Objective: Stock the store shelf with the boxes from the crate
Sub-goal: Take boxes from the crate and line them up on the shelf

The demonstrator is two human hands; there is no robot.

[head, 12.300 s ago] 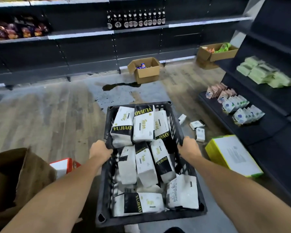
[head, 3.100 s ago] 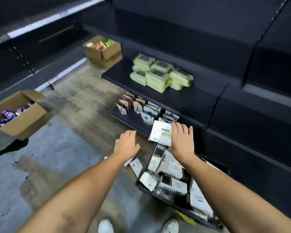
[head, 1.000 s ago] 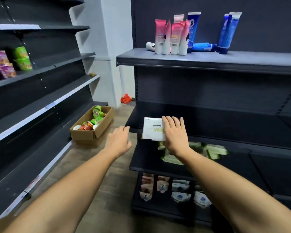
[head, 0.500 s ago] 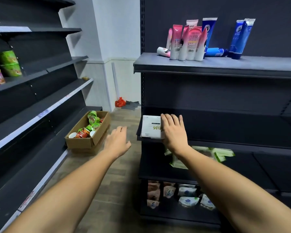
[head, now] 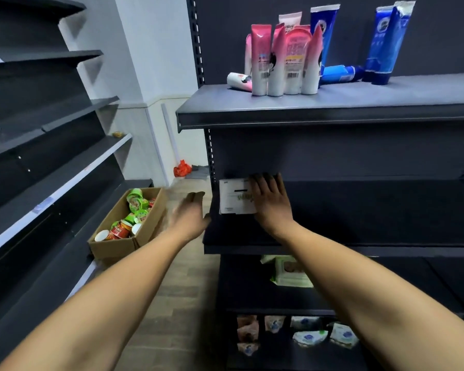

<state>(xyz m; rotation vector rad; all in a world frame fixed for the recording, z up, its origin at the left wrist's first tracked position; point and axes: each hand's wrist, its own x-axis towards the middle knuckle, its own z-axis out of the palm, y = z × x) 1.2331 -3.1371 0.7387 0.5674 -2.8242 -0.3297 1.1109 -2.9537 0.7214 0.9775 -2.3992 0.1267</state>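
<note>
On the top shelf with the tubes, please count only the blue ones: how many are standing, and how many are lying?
Blue tubes standing: 3
Blue tube lying: 1
Total blue tubes: 4

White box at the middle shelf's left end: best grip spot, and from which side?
Probably the free left edge of the white box, coming from the left. It is a flat slab, printed face toward the camera; the right hand covers its right part, and the shelf closes off below and behind.
</note>
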